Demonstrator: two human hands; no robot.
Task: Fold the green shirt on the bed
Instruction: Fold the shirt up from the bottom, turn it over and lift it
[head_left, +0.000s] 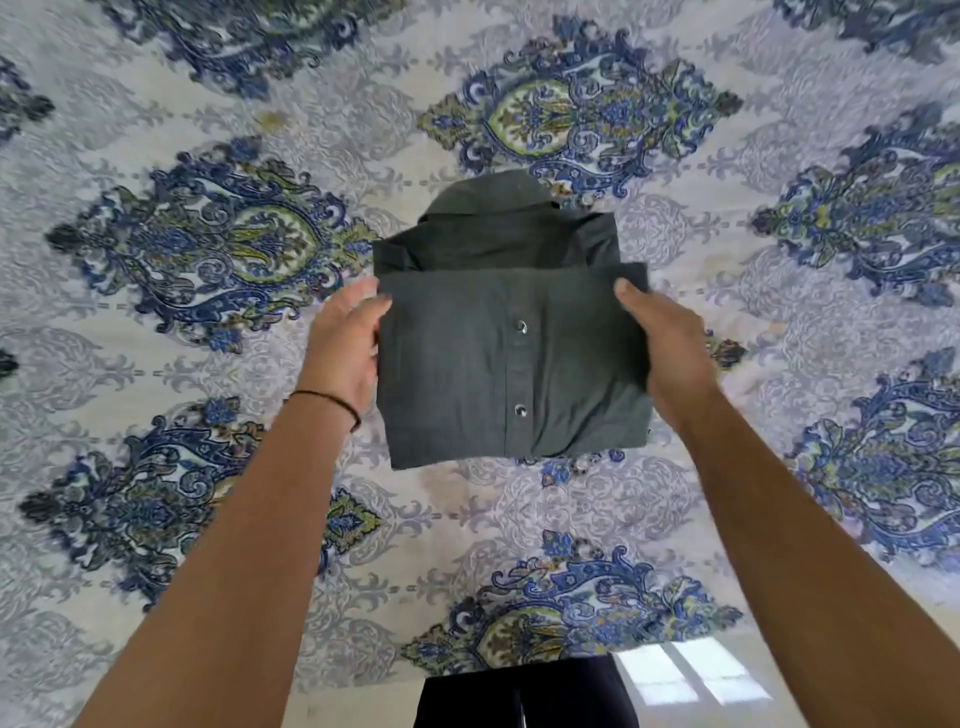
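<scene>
The dark green shirt (511, 332) is a compact rectangular bundle in the middle of the bed, its button placket with two snaps facing up and the collar at the far end. My left hand (345, 340) grips its left edge, thumb on top near the upper fold. On the opposite side my right hand (662, 345) holds the right edge, thumb on the top corner. The fingers of both hands are hidden under the cloth. I cannot tell whether the bundle rests on the bed or is lifted slightly.
The bedspread (208, 260) is pale with blue and green paisley medallions and fills most of the view. Its near edge runs along the bottom, where my dark trousers (524, 696) and a bright patch of floor (691, 675) show.
</scene>
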